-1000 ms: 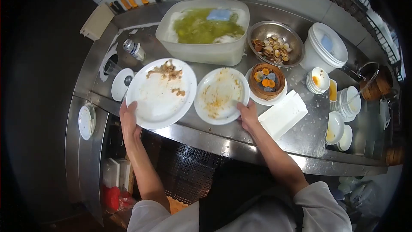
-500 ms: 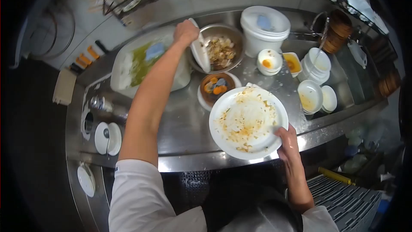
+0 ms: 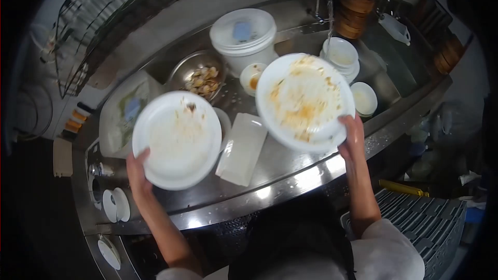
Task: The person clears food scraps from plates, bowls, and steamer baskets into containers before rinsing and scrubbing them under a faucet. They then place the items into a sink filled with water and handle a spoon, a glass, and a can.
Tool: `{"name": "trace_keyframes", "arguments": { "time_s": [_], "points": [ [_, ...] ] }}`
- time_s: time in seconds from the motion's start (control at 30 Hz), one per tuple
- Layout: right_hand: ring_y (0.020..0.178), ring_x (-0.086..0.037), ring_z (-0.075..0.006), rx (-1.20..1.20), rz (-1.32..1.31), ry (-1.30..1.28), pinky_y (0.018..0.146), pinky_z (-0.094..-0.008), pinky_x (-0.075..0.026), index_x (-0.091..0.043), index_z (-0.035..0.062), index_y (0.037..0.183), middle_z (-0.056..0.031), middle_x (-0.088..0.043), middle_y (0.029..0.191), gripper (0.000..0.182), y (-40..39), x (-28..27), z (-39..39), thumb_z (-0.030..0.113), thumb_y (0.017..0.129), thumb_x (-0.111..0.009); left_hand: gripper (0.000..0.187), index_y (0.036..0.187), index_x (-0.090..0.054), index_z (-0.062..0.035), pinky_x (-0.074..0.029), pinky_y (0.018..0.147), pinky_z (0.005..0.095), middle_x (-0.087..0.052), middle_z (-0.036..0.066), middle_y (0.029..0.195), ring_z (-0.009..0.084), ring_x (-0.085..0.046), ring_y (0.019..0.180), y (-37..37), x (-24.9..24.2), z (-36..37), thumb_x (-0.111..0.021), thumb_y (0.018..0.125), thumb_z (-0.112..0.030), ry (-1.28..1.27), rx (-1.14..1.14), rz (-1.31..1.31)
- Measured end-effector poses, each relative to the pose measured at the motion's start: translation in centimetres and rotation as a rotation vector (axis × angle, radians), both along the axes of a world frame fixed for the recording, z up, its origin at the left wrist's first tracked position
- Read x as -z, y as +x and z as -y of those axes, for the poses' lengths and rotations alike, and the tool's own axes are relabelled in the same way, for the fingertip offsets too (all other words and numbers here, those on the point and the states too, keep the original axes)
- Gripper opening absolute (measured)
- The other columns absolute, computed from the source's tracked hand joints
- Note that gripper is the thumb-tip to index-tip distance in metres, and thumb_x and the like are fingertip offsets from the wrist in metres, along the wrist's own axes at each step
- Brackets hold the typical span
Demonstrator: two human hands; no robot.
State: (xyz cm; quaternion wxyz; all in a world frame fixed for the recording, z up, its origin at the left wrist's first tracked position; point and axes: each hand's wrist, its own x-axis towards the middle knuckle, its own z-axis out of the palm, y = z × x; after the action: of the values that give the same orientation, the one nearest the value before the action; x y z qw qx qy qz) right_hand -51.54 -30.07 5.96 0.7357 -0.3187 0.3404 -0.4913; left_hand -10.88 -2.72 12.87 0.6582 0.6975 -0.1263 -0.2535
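From my remote seat I see the left hand clamped on the lower left rim of one plate, thumb over the edge, and the right hand gripping the lower right rim of a second plate; each plate hides the fingers beneath it. Both plates are held up over the steel counter, apart from each other. I make out a dark scrap and faint stains on the left one, and orange-brown smears across the right one. A white rectangular dish shows between them on the counter. Beyond, I see a metal bowl of what look like shells, blurred as they are, beside a lidded white bucket. Water runs from a tap onto stacked bowls.
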Motion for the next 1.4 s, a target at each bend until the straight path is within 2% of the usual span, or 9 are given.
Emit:
{"name": "trace_keyframes", "arguments": {
  "time_s": [0.1,0.23,0.33,0.53,0.83,0.97,1.13,1.23,1.4],
  "points": [
    [0.108,-0.057,-0.0266,0.126,0.015,-0.106,0.092,-0.0347,-0.048,-0.038,-0.0048,0.131,-0.0167,-0.055,0.119,0.056,-3.4,4.7,9.4,0.000,0.076,-0.050,0.036,0.114,-0.053,0.0082,-0.051,0.078,0.0350,-0.064,0.018,0.102,0.0253,-0.064,0.086,-7.6,2.3,1.0,-0.060,0.080,-0.003,-0.001,-0.032,-0.107],
    [0.096,-0.062,-0.0252,0.166,0.009,0.054,0.074,-0.0349,-0.057,-0.041,0.0005,0.128,-0.0140,-0.056,0.115,0.055,-4.3,12.5,23.4,-0.003,0.075,-0.053,0.038,0.116,-0.052,0.0085,-0.052,0.078,0.0347,-0.064,0.019,0.102,0.0249,-0.064,0.087,-18.3,3.6,7.8,-0.060,0.081,-0.003,0.026,-0.019,-0.160],
    [0.097,-0.062,-0.0259,0.154,0.102,0.103,0.074,-0.0388,-0.057,-0.045,-0.0008,0.122,-0.0140,-0.056,0.113,0.047,-2.6,13.2,26.6,-0.001,0.077,-0.054,0.038,0.119,-0.051,0.0071,-0.052,0.079,0.0348,-0.064,0.017,0.105,0.0238,-0.064,0.088,-24.7,5.8,15.7,-0.059,0.084,-0.006,0.104,-0.016,-0.174],
    [0.086,-0.064,-0.0279,-0.001,-0.324,0.183,0.067,-0.0409,-0.058,-0.048,-0.0059,0.116,-0.0172,-0.058,0.105,0.041,-9.4,10.1,33.3,0.007,0.078,-0.056,0.031,0.115,-0.054,0.0045,-0.051,0.078,0.0333,-0.064,0.015,0.102,0.0229,-0.064,0.087,-30.6,13.9,30.2,-0.058,0.085,-0.003,-0.005,-0.034,-0.200],
    [0.078,-0.064,-0.0254,-0.229,-0.801,-0.092,0.057,-0.0344,-0.055,-0.052,-0.0092,0.115,-0.0180,-0.062,0.099,0.042,-21.6,2.3,35.3,0.011,0.078,-0.051,0.028,0.115,-0.051,0.0028,-0.054,0.078,0.0371,-0.061,0.015,0.107,0.0247,-0.064,0.091,-34.7,24.9,48.3,-0.057,0.090,-0.007,-0.273,-0.123,-0.451],
    [0.081,-0.063,-0.0243,-0.340,-0.636,0.020,0.060,-0.0339,-0.054,-0.052,-0.0069,0.116,-0.0158,-0.062,0.100,0.043,-21.8,6.6,37.1,0.010,0.076,-0.051,0.035,0.119,-0.050,0.0051,-0.053,0.083,0.0375,-0.061,0.017,0.111,0.0255,-0.063,0.095,-36.0,25.3,50.1,-0.059,0.091,-0.015,-0.213,-0.069,-0.510],
    [0.102,-0.057,-0.0224,-0.624,-0.414,0.000,0.092,-0.0338,-0.046,-0.047,-0.0017,0.127,-0.0123,-0.059,0.109,0.056,-17.7,15.7,37.5,0.012,0.073,-0.056,0.044,0.116,-0.054,0.0076,-0.054,0.080,0.0372,-0.062,0.017,0.111,0.0237,-0.063,0.093,-36.1,22.9,47.7,-0.064,0.089,-0.025,-0.098,0.057,-0.577],
    [0.115,-0.050,-0.0266,-0.606,-0.340,-0.054,0.099,-0.0341,-0.039,-0.037,-0.0040,0.134,-0.0167,-0.053,0.123,0.067,-13.9,17.5,36.0,0.019,0.076,-0.060,0.037,0.112,-0.056,0.0103,-0.053,0.080,0.0362,-0.063,0.019,0.106,0.0252,-0.064,0.092,-34.8,22.7,45.0,-0.066,0.085,-0.013,-0.043,0.181,-0.486],
    [0.113,-0.050,-0.0275,-0.198,-0.814,0.005,0.093,-0.0363,-0.041,-0.039,-0.0114,0.124,-0.0210,-0.050,0.126,0.072,-10.4,25.6,41.5,0.031,0.076,-0.073,0.032,0.111,-0.055,0.0106,-0.052,0.082,0.0361,-0.064,0.018,0.102,0.0264,-0.065,0.089,-34.1,21.4,41.6,-0.060,0.082,-0.001,0.022,0.092,-0.370]
  ]
}}
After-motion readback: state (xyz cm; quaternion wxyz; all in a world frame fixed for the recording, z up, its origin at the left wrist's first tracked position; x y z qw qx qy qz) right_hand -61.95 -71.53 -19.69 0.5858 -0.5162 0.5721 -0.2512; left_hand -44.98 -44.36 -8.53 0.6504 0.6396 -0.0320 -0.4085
